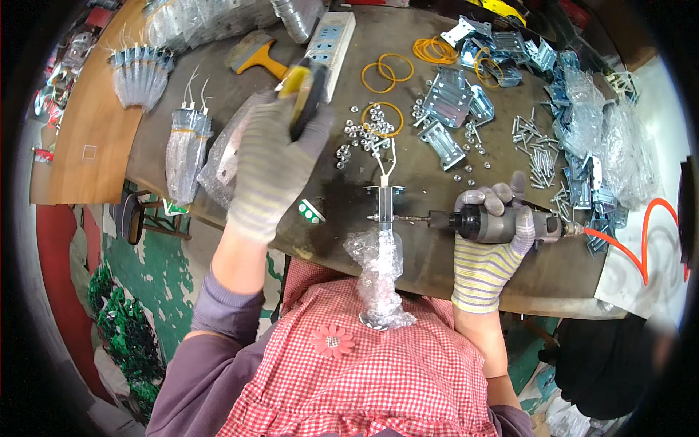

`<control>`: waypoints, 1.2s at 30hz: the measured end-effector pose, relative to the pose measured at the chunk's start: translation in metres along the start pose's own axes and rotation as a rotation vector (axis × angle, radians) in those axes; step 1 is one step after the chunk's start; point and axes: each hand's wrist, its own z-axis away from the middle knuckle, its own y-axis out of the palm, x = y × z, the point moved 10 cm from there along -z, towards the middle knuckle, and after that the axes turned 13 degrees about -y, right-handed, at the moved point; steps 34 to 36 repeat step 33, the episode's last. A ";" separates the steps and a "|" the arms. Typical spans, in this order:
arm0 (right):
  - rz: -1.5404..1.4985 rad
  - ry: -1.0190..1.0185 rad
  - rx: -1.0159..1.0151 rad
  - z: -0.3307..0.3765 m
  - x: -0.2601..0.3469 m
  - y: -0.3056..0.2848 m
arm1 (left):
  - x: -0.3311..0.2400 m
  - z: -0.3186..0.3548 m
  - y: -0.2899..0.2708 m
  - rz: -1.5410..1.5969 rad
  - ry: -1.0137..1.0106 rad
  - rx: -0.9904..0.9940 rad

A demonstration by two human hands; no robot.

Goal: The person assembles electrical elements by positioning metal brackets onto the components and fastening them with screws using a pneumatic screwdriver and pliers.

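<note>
My left hand, in a striped glove and smeared by motion, is closed on a black-and-yellow tool whose kind I cannot make out. In my right hand, also gloved, an air screwdriver lies level with its bit pointing left. The bit's tip meets the side of a metal-bodied part at the table's front edge. Two white wires rise from that part's far end. Bubble wrap covers its near end, which hangs over my checked apron.
Nuts, screws and metal brackets lie loose across the table. Rubber bands, a scraper and a power strip sit farther back. Wrapped parts lie left. An orange hose trails right.
</note>
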 end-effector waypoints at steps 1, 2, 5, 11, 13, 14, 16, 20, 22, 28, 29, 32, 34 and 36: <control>-0.009 0.002 0.021 0.000 0.000 0.002 | 0.010 0.001 0.015 -0.216 0.155 -0.063; -0.020 0.002 0.040 -0.001 -0.001 0.003 | 0.021 0.001 0.025 -0.298 0.184 -0.055; 0.002 -0.002 0.033 -0.001 0.001 -0.001 | 0.005 0.018 0.026 -0.354 0.316 -0.165; 0.004 -0.052 0.112 -0.004 0.010 0.003 | -0.030 0.030 0.044 -0.462 0.440 -0.057; 0.029 -0.063 0.104 -0.003 0.013 0.002 | -0.031 0.036 0.058 -0.541 0.560 0.004; 0.032 -0.064 0.104 -0.003 0.014 0.002 | -0.033 0.038 0.059 -0.570 0.601 0.003; 0.068 -0.083 0.092 -0.005 0.021 -0.001 | -0.032 0.038 0.066 -0.605 0.610 0.093; 0.255 -0.126 0.109 -0.009 0.028 -0.006 | -0.037 0.038 0.073 -0.709 0.667 0.092; 0.279 -0.107 0.108 -0.006 0.022 -0.004 | -0.044 0.038 0.078 -0.800 0.703 0.144; 0.342 -0.107 0.119 -0.002 0.012 0.000 | -0.044 0.038 0.088 -0.851 0.806 0.209; 0.356 -0.106 0.113 -0.002 0.011 0.000 | -0.046 0.039 0.083 -0.801 0.840 0.177; 0.323 -0.091 0.091 -0.003 0.012 -0.004 | -0.036 0.032 0.074 -0.775 0.702 0.258; 0.334 -0.097 0.084 -0.003 0.012 -0.004 | -0.025 0.029 0.063 -0.693 0.607 0.282; 0.334 -0.097 0.084 -0.003 0.012 -0.004 | -0.025 0.029 0.063 -0.693 0.607 0.282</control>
